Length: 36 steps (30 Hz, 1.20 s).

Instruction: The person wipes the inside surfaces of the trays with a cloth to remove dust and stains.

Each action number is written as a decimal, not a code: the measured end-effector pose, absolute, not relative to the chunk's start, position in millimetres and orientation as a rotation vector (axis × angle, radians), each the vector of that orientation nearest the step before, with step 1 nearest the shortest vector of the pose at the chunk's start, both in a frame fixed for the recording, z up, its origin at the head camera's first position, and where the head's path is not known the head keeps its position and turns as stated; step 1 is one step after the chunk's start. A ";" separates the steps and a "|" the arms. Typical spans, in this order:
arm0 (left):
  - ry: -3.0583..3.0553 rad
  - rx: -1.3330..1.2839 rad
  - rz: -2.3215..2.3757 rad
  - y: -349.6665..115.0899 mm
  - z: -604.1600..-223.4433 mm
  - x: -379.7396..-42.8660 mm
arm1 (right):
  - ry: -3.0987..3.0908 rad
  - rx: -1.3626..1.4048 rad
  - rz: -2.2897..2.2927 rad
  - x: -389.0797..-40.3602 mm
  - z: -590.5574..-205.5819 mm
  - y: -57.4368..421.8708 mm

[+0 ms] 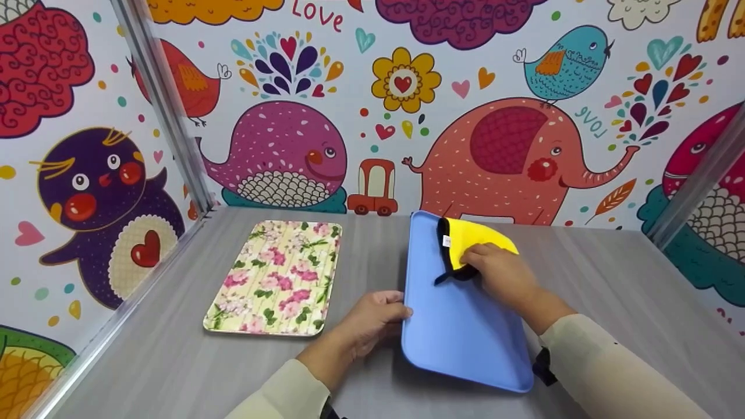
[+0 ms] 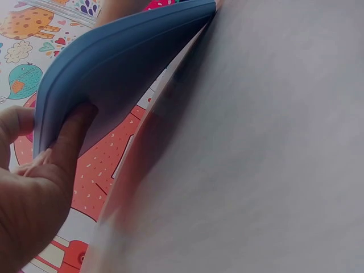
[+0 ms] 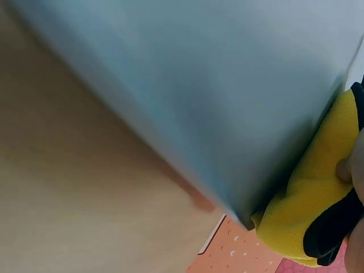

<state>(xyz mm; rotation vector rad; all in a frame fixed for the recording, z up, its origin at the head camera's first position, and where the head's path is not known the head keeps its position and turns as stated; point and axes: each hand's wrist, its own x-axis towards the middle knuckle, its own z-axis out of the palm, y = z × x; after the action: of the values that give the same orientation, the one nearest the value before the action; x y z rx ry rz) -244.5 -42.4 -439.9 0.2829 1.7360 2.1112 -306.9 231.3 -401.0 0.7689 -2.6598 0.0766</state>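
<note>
A plain blue tray (image 1: pixel 460 331) is held tilted, its left edge lifted off the table. My left hand (image 1: pixel 375 320) grips that left edge, and the left wrist view shows thumb and fingers on opposite faces of the tray (image 2: pixel 114 74). At the tray's upper part, my right hand (image 1: pixel 506 276) holds a yellow cloth (image 1: pixel 474 235) with black trim and a small white tag against the surface. In the right wrist view the cloth (image 3: pixel 307 199) is bunched at the tray's edge, and only part of the hand shows.
Left of my hands, a second tray (image 1: pixel 276 279) with a pink floral pattern lies flat on the grey table (image 1: pixel 180 361). Walls (image 1: pixel 361 70) with cartoon animals stand behind the table and along its sides, with metal strips at the corners.
</note>
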 end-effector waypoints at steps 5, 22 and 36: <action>1.751 0.276 2.102 -43.0 -438.3 -243.5 | -2.686 0.746 0.071 -306.4 -399.8 234.9; 1.764 0.277 2.098 -43.7 -437.6 -243.1 | -2.764 0.646 0.070 -305.7 -402.4 243.5; 1.741 0.266 2.099 -42.1 -437.6 -242.7 | -2.767 0.610 0.128 -302.2 -405.3 252.1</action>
<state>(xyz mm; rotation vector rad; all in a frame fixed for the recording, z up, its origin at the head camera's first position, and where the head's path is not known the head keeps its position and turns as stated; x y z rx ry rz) -242.7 -42.1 -437.6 0.2658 1.7409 2.0991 -302.2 252.1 -405.3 0.6099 -2.7672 0.1277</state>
